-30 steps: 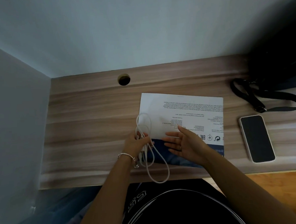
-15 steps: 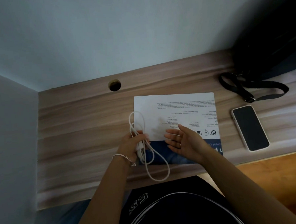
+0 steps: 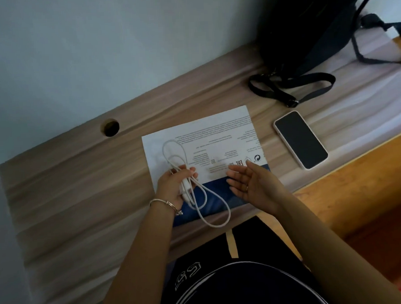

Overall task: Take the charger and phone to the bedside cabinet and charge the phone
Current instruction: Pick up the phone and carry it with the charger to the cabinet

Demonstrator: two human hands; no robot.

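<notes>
Seen from above at a wooden worktop [image 3: 75, 181], with the printed sheet [image 3: 217, 137] as the fixed mark. Left hand [image 3: 177, 188] closed around the white charger [image 3: 186, 187], held over the sheet's near left corner, cable loops spilling past the fist toward the wall and down over the worktop's front edge. Silver bracelet [image 3: 166, 203] at that wrist. Right hand [image 3: 250, 184] spread and empty, palm turned inward, hovering above the sheet's near right part and holding nothing. Phone [image 3: 301, 139] lying screen up on the worktop just right of the sheet, untouched, well apart from both hands. Black bag [image 3: 309, 25] against the wall beyond the phone, its strap [image 3: 291, 86] coiled on the wood between bag and sheet. Round cable hole [image 3: 110, 127] left of the sheet's far edge. Compared with half a second earlier: grip on the charger unchanged, right hand still open beside it, phone in the same spot by the sheet; whole scene now tilted and shifted leftward in view, with more of the bag and the floor to the right showing.
</notes>
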